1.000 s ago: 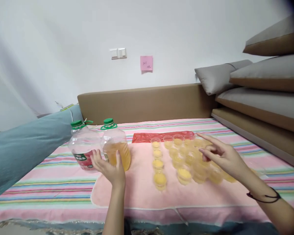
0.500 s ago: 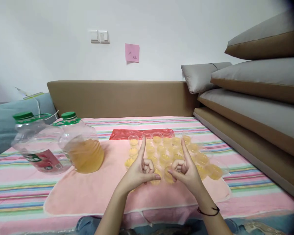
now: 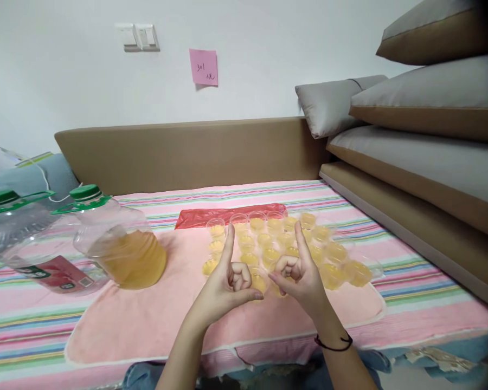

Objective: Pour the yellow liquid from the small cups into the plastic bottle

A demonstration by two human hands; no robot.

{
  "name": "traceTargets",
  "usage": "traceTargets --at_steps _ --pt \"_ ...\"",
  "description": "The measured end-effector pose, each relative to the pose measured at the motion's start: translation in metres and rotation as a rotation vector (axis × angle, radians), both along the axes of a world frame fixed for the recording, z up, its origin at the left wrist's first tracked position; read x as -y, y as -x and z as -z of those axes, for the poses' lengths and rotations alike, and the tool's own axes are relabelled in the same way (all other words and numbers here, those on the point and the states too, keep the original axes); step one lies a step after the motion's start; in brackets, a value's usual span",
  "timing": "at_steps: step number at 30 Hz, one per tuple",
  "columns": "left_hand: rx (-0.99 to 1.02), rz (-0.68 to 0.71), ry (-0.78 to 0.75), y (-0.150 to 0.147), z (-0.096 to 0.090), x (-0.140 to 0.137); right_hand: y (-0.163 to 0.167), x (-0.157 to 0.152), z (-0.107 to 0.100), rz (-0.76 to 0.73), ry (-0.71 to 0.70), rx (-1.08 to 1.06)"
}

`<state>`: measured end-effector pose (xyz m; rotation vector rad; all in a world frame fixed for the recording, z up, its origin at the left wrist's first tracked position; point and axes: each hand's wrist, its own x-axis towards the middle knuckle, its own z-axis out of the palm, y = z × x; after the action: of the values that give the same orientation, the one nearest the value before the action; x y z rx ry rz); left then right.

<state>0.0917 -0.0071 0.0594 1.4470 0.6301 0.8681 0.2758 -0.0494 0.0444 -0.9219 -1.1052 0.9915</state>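
Observation:
Both hands are raised in front of several clear plastic cups point(image 3: 270, 255) of yellow liquid, grouped in rough rows on a pink cloth point(image 3: 146, 325). My left hand point(image 3: 223, 284) points its index finger up and its thumb inward, with the other fingers curled. Mirroring it, my right hand point(image 3: 301, 279) wears a dark band at the wrist. Neither hand holds anything, and a gap separates the two thumbs. Parts of the nearer cups are hidden behind the hands. To the left stands a big green-capped bottle point(image 3: 138, 260) partly filled with yellow liquid.
Beside it, at the left edge, is a second bottle point(image 3: 61, 273) with a pink label. A red plastic bag point(image 3: 228, 216) lies behind the cups on the striped sheet point(image 3: 20, 319). Stacked cushions point(image 3: 427, 162) rise at the right. A brown padded board point(image 3: 187, 154) runs along the wall.
The view has shifted, so the wall items and bottles appear farther left and the wall items higher. Both hands keep the same pose, only slightly displaced in the picture.

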Motion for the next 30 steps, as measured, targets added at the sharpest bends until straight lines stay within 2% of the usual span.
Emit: traceTargets --at_steps 8,17,27,30 --pt "0.021 0.032 0.063 -0.001 -0.003 0.006 0.003 0.001 -0.002 -0.006 0.009 0.022" --pt "0.016 0.038 0.035 0.0 -0.006 0.007 0.002 0.006 -0.007 -0.035 0.013 0.039" --pt "0.013 0.049 0.053 0.0 -0.004 0.007 -0.002 0.006 -0.001 -0.049 -0.018 0.027" --pt "0.055 -0.002 0.031 0.001 -0.005 0.007 -0.005 0.004 0.006 -0.039 -0.027 -0.01"
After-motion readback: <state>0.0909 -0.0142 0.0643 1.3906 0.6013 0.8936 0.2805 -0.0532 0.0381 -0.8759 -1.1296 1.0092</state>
